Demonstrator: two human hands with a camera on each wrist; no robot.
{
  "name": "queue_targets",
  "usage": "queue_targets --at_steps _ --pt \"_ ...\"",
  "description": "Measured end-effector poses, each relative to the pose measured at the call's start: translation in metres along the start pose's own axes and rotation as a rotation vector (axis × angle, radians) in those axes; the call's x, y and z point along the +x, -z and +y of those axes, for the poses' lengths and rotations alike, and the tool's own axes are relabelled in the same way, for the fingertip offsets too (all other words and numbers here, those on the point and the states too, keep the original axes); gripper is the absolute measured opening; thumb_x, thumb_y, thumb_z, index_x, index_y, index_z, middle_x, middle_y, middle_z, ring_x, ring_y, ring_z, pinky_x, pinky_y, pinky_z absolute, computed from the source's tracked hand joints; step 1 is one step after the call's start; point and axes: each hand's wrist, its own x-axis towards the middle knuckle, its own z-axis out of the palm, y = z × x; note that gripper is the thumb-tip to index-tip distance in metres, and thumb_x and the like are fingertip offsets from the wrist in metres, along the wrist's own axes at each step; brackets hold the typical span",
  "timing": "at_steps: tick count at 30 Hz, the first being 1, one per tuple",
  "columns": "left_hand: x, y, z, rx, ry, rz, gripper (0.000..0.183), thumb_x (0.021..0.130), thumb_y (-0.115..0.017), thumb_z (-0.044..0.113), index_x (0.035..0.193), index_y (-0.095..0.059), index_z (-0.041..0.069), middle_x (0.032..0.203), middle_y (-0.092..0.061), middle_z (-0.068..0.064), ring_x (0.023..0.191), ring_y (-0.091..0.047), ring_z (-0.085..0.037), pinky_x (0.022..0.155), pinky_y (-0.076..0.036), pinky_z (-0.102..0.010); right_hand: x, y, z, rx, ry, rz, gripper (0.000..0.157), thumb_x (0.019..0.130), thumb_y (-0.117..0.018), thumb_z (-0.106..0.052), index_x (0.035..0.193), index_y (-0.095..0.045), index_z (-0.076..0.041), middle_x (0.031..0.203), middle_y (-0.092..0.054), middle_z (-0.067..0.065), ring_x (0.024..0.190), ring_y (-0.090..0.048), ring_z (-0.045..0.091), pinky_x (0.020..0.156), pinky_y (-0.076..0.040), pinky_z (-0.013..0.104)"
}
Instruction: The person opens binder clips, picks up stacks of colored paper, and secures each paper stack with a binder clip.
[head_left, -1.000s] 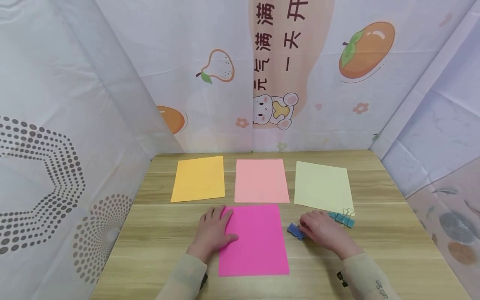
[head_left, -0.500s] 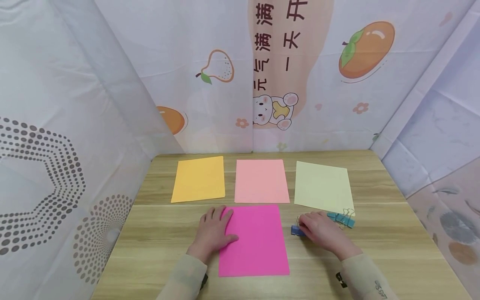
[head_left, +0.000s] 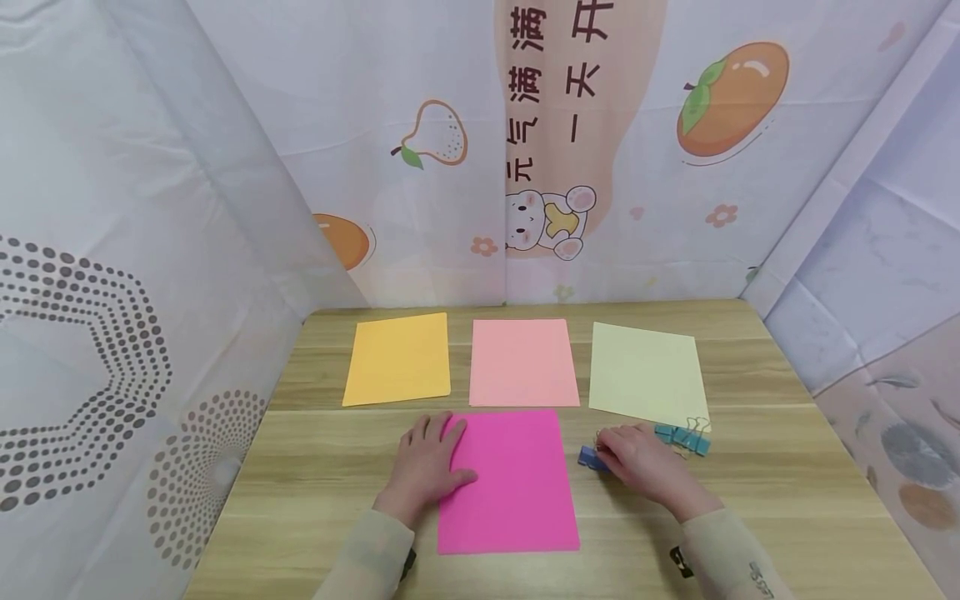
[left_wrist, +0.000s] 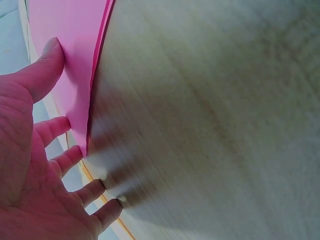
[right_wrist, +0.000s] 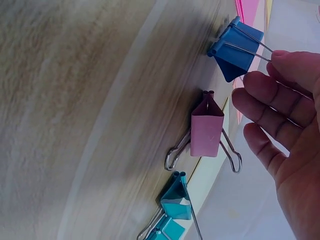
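Observation:
A stack of magenta paper [head_left: 517, 492] lies in the middle of the table. My left hand [head_left: 423, 467] rests on its upper left edge, fingers spread, the thumb and some fingertips on the paper and the others over the wood. Just right of the stack, my right hand [head_left: 637, 460] pinches a blue binder clip [right_wrist: 239, 49] by its wire handle between thumb and fingers. In the right wrist view, a pink binder clip [right_wrist: 207, 135] stands below those fingers, and teal binder clips [right_wrist: 176, 204] sit beyond it. The head view hides the pink clip behind the right hand.
Behind the stack lie an orange sheet [head_left: 397, 360], a light pink sheet [head_left: 522, 363] and a pale green sheet [head_left: 645, 372] in a row. The teal clips overlap the green sheet's near corner. A printed curtain [head_left: 450, 208] closes off the table's back and sides.
The blue clip has turned from a slant to nearly level in the right hand, which has shifted very slightly. My left hand and the paper have stayed in place.

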Motion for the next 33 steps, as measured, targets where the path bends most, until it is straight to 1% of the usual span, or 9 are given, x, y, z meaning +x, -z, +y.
queue_targets --at_steps 6,13,18,22,26,29,33 --pt "-0.0011 0.0003 0.0006 -0.002 -0.004 0.002 0.084 0.087 -0.075 0.053 0.155 -0.045 0.013 0.159 -0.035 -0.017 0.146 -0.027 -0.049 0.114 -0.027 -0.065 0.002 0.0022 -0.0003 0.073 -0.039 -0.039 0.018 0.089 -0.078 -0.008 0.086 -0.063 -0.019 0.077 -0.061 -0.013 0.072 -0.06 0.009 0.073 -0.053 0.038" --pt "-0.0018 0.0014 0.0015 -0.009 -0.001 0.002 0.083 0.087 -0.076 0.052 0.154 -0.045 0.013 0.159 -0.035 -0.017 0.146 -0.027 -0.049 0.114 -0.027 -0.066 0.0024 -0.0002 -0.0003 0.141 -0.068 -0.018 0.016 0.088 -0.077 -0.005 0.089 -0.066 -0.016 0.079 -0.063 -0.013 0.072 -0.059 0.006 0.068 -0.054 0.032" --pt "-0.0019 0.0012 0.0019 -0.008 -0.003 0.003 0.084 0.087 -0.076 0.052 0.154 -0.045 0.013 0.159 -0.036 -0.017 0.146 -0.027 -0.05 0.114 -0.027 -0.066 0.0035 -0.0008 -0.0009 0.192 -0.121 -0.04 0.011 0.09 -0.075 -0.006 0.089 -0.066 -0.013 0.079 -0.064 -0.012 0.07 -0.055 0.002 0.063 -0.052 0.028" --pt "-0.0022 0.0005 0.0018 -0.005 -0.005 0.008 0.083 0.087 -0.076 0.052 0.154 -0.046 0.013 0.159 -0.036 -0.017 0.145 -0.028 -0.05 0.113 -0.028 -0.066 0.0037 -0.0002 -0.003 0.208 -0.195 -0.057 0.015 0.09 -0.075 -0.005 0.088 -0.064 -0.014 0.078 -0.064 -0.01 0.068 -0.051 0.001 0.061 -0.05 0.025" --pt "-0.0023 -0.0003 0.0011 -0.003 -0.006 0.01 0.083 0.087 -0.076 0.052 0.154 -0.046 0.013 0.159 -0.036 -0.017 0.145 -0.028 -0.05 0.113 -0.028 -0.066 0.003 0.0006 -0.0048 0.218 -0.258 -0.088 0.018 0.089 -0.075 -0.004 0.088 -0.061 -0.015 0.077 -0.062 -0.008 0.067 -0.048 0.002 0.059 -0.047 0.024" --pt "-0.0024 -0.0003 0.0009 -0.007 -0.006 0.011 0.083 0.087 -0.076 0.052 0.154 -0.046 0.013 0.159 -0.036 -0.017 0.145 -0.028 -0.05 0.113 -0.028 -0.067 0.0013 -0.0007 -0.0048 0.231 -0.277 -0.096 0.018 0.09 -0.075 -0.004 0.088 -0.06 -0.015 0.075 -0.06 -0.008 0.065 -0.046 0.003 0.057 -0.045 0.023" --pt "-0.0027 0.0004 0.0013 -0.014 -0.005 0.008 0.083 0.087 -0.076 0.052 0.154 -0.045 0.012 0.159 -0.036 -0.017 0.145 -0.027 -0.05 0.113 -0.028 -0.067 -0.0012 -0.0048 -0.0034 0.228 -0.277 -0.057 0.02 0.088 -0.076 -0.003 0.087 -0.06 -0.014 0.072 -0.06 -0.009 0.063 -0.045 0.003 0.056 -0.044 0.023"
